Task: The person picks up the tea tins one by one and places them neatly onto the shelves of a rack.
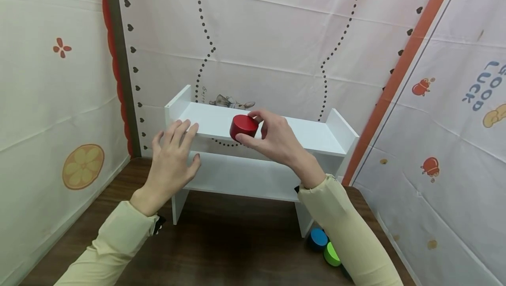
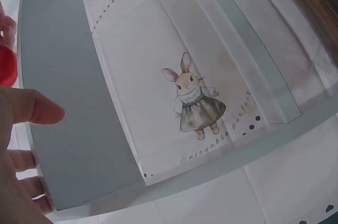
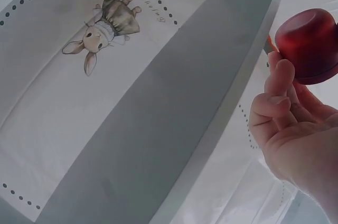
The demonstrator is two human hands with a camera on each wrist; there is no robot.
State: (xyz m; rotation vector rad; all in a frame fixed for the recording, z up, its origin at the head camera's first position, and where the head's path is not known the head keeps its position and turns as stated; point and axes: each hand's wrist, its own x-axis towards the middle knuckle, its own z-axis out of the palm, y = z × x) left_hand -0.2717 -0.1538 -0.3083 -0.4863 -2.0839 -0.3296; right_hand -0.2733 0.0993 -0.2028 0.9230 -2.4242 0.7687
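A red round block (image 1: 243, 127) is held at the front edge of the white shelf's top board (image 1: 312, 136); my right hand (image 1: 272, 139) grips it between thumb and fingers. In the right wrist view the same red block (image 3: 309, 44) shows above my fingertips (image 3: 277, 84), beside the shelf board (image 3: 158, 129). My left hand (image 1: 171, 156) is spread with straight fingers against the left front edge of the top board, holding nothing. The left wrist view shows its thumb (image 2: 31, 109) next to the board (image 2: 74, 102), with a sliver of the red block (image 2: 6, 65) at the left edge.
The two-tier white shelf stands on a dark wooden table (image 1: 221, 242). A blue round block (image 1: 318, 237) and a green one (image 1: 332, 254) lie on the table by the shelf's right leg, partly behind my right sleeve. Printed fabric walls enclose the space, with a rabbit picture (image 2: 193, 97) behind the shelf.
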